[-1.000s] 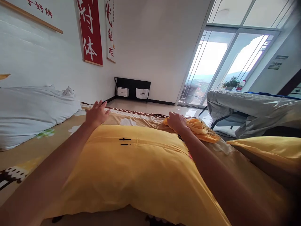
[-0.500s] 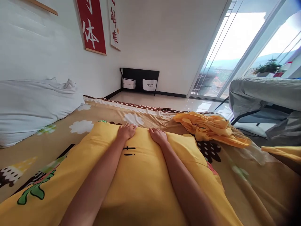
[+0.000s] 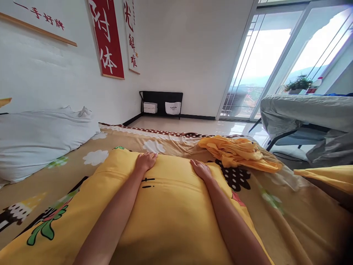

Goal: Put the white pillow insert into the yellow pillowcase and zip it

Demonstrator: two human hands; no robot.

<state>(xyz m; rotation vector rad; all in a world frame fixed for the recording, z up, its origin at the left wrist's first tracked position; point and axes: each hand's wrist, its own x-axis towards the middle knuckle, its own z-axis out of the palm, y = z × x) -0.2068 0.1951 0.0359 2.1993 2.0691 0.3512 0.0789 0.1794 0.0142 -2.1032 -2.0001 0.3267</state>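
A plump yellow pillow [image 3: 171, 206] with black marks and a green leaf print lies on the bed right in front of me. My left hand [image 3: 146, 162] rests palm down near its far edge, fingers laid over the fabric, not gripping. Farther right along the same edge, my right hand [image 3: 201, 170] also lies flat, its fingers stretched out. Both forearms stretch over the pillow's top. Beyond my right hand is a crumpled yellow cloth [image 3: 234, 151], apart from the pillow.
Patterned brown bedding [image 3: 93, 157] spreads under everything. A white pillow [image 3: 41, 141] leans along the left wall. More yellow fabric [image 3: 325, 178] shows at the right edge. A covered table [image 3: 309, 108] with a chair [image 3: 300, 134] stands by the glass doors.
My right hand has slid right along the pillow's far edge, widening the gap between the hands. My left hand stays at nearly the same spot. The view has tilted up slightly.
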